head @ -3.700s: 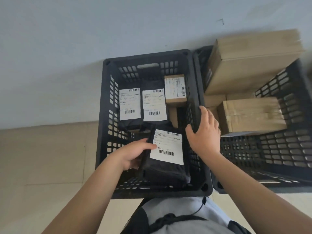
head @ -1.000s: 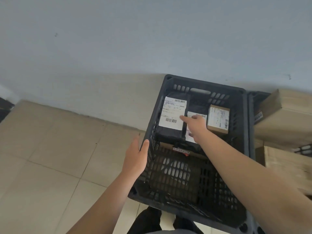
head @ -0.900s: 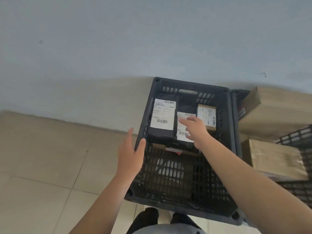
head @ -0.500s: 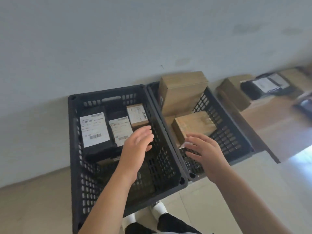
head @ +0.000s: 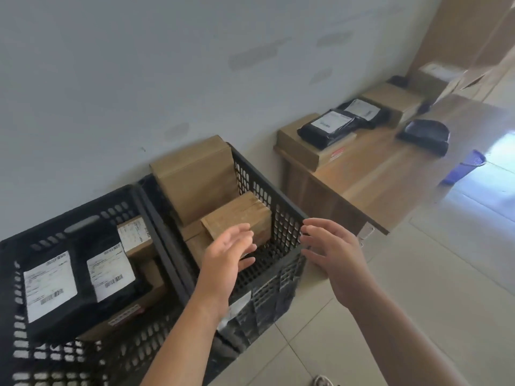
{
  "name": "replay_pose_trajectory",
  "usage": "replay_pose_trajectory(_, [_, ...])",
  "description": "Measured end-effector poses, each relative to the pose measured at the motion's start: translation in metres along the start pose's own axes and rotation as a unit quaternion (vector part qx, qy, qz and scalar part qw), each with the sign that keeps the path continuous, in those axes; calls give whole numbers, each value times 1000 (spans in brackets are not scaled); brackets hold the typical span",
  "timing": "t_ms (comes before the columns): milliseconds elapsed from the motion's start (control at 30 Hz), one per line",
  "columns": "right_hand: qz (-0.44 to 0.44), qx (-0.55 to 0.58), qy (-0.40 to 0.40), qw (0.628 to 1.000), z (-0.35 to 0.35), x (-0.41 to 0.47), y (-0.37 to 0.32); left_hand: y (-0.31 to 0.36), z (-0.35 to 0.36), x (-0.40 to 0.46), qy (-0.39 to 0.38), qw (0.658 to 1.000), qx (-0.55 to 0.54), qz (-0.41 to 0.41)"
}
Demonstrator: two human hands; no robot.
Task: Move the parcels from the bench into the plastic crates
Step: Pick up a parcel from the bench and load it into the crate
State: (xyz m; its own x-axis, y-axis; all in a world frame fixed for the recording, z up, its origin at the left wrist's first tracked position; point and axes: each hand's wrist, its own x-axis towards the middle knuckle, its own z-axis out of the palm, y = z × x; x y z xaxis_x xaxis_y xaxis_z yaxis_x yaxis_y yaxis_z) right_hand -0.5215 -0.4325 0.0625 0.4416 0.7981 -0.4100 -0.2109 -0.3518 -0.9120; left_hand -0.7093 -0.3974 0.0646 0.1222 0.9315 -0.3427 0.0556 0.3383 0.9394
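- Two hands, both empty, head view only. Left hand (head: 227, 253) has relaxed, spread fingers over the right crate (head: 274, 215); right hand (head: 331, 246) is likewise slack, at 3 o'clock of that crate's near corner.
- Left crate (head: 83, 224), at 9 o'clock of the right one, holds black mailers (head: 72, 285) with labels up.
- Right crate holds a tall carton (head: 195, 179) leaning on the wall, with a small carton (head: 237, 218) in front of it.
- Bench (head: 370, 174) at 2 o'clock carries remaining parcels: black bags (head: 334, 123) lie on a flat box (head: 303, 146).
- Risk: lifting the flat box could let the bags slide off.
- Risk: the tall carton stands above the rim, so added parcels may topple it.
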Motion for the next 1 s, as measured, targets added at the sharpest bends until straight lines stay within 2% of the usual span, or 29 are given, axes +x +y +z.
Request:
replay_pose_trajectory(300, [-10,94,52,994,-177,53,-14,-10,183,9,-54,998,42,0])
replay_pose_trajectory(533, [1,145,100,984,-266,96,-30,4,283,40,-102,991,86,0])
replay_pose_trajectory(767, [-22,158,164,974,-349,165,-66,23,399,119,-157,984,87,-3])
replay_pose_trajectory(1000, [-4,114,204,972,-422,271,-122,46,516,223,-206,975,63,-52])
